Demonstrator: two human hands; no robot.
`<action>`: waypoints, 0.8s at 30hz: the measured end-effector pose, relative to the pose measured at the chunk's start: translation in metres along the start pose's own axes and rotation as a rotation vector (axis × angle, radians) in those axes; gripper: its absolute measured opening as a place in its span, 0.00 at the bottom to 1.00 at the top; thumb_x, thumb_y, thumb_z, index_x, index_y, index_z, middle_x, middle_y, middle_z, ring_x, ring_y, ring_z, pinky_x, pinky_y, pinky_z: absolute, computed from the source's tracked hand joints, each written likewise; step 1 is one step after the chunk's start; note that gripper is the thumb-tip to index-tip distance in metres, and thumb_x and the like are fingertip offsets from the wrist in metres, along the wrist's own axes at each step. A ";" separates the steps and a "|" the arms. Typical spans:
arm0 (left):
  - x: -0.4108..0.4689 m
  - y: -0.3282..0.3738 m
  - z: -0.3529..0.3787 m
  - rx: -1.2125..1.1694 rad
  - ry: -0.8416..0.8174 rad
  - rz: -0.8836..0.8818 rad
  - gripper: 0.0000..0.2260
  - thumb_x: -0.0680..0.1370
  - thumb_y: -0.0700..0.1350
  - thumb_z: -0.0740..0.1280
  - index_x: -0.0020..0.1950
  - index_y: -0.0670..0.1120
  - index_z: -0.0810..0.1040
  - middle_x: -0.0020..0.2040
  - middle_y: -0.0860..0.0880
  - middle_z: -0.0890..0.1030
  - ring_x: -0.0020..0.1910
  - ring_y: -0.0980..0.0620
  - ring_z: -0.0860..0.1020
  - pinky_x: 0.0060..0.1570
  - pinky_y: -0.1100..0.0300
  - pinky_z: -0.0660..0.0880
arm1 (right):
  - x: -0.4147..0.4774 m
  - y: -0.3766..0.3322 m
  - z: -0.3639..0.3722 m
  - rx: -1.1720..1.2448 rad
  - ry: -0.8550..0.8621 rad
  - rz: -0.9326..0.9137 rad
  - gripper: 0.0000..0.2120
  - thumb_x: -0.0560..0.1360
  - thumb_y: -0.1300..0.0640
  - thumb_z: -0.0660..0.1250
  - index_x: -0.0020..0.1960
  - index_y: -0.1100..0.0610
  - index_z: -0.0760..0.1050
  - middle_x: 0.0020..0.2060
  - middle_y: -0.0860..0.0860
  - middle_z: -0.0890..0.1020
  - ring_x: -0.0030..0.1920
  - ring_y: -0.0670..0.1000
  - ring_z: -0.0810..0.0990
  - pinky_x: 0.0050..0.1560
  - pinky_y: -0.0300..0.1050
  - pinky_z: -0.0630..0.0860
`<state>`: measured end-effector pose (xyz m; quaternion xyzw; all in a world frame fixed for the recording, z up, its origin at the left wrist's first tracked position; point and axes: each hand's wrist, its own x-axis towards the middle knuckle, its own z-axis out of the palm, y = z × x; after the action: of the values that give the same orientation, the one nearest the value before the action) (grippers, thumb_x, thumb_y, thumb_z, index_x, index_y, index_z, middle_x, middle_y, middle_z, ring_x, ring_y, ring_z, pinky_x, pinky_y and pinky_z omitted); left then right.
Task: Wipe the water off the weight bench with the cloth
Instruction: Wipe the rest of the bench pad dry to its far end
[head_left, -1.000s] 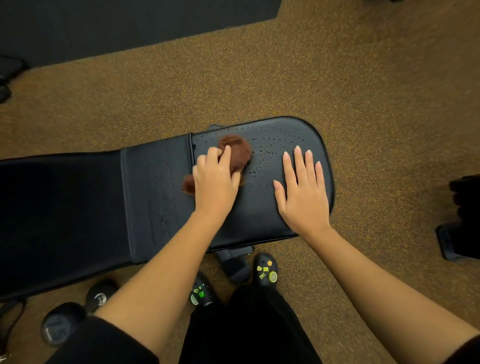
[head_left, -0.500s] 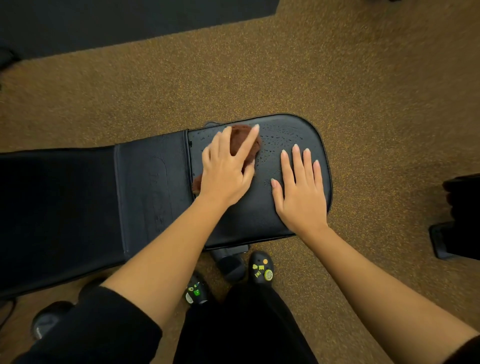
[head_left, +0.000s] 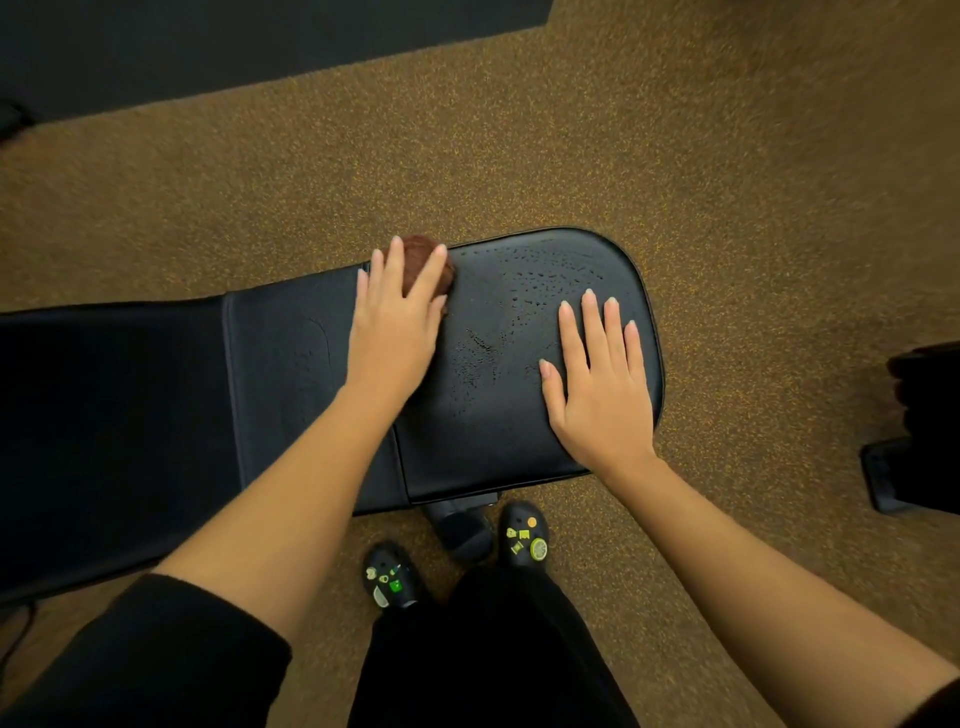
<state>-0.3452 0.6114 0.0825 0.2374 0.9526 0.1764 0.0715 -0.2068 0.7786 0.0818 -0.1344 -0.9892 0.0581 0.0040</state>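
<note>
1. The brown cloth (head_left: 422, 255) sits at the far edge of the bench (head_left: 493, 415) seat, at about 11 o'clock, close to the seam. Only a bit of it peeks out between the fingers.
2. The left grip (head_left: 395, 322) lies on top of the cloth with its fingers straight and spread. It is not clenched. It presses the cloth down flat and does not squeeze it.
3. The right grip (head_left: 597, 384) is released too. It rests flat on the seat at about 4 o'clock and holds nothing. I think it is there to steady the bench.
4. Lots of small water drops (head_left: 535, 275) shine at 12 to 1 o'clock on the seat. There is also a wet patch (head_left: 478, 353) near the middle. So I think most of the wiping is not yet done.
5. A good next wipe would slide the cloth from 11 o'clock toward 1 o'clock in one long, slow push.
6. Press with the whole palm so the cloth does not slip out from under the fingers.
7. Then come back through the middle. Let each wipe cover a bit of the last one, so no wet line gets missed.
8. The cloth looks small and bunched up. Spread out, it would likely soak up more.
9. The right grip will need to lift so the spot under it can be wiped. I cannot tell if it is wet there.
10. Take care at the far edge. The cloth could drop onto the carpet (head_left: 727, 156).
</note>
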 end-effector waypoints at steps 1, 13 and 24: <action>0.001 -0.002 -0.001 -0.045 -0.004 -0.042 0.21 0.81 0.46 0.57 0.74 0.50 0.61 0.75 0.36 0.56 0.73 0.34 0.54 0.72 0.42 0.53 | 0.000 0.000 0.000 0.002 -0.002 0.001 0.27 0.80 0.48 0.51 0.75 0.60 0.57 0.74 0.60 0.59 0.75 0.60 0.54 0.74 0.55 0.50; -0.025 0.019 0.010 -0.121 -0.014 0.048 0.21 0.81 0.42 0.58 0.74 0.47 0.61 0.74 0.34 0.56 0.72 0.31 0.54 0.70 0.40 0.51 | 0.000 -0.001 0.000 0.005 -0.012 0.007 0.27 0.80 0.47 0.50 0.75 0.60 0.57 0.74 0.60 0.58 0.75 0.60 0.53 0.74 0.55 0.49; -0.022 0.000 0.000 -0.049 -0.025 -0.085 0.23 0.81 0.42 0.56 0.76 0.45 0.55 0.74 0.32 0.54 0.72 0.32 0.55 0.72 0.41 0.51 | -0.001 0.000 -0.001 0.012 -0.022 0.001 0.27 0.81 0.47 0.50 0.75 0.60 0.57 0.74 0.60 0.58 0.75 0.60 0.53 0.74 0.55 0.49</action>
<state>-0.3262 0.6006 0.0832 0.1970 0.9563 0.1934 0.0965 -0.2062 0.7783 0.0825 -0.1340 -0.9888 0.0653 -0.0063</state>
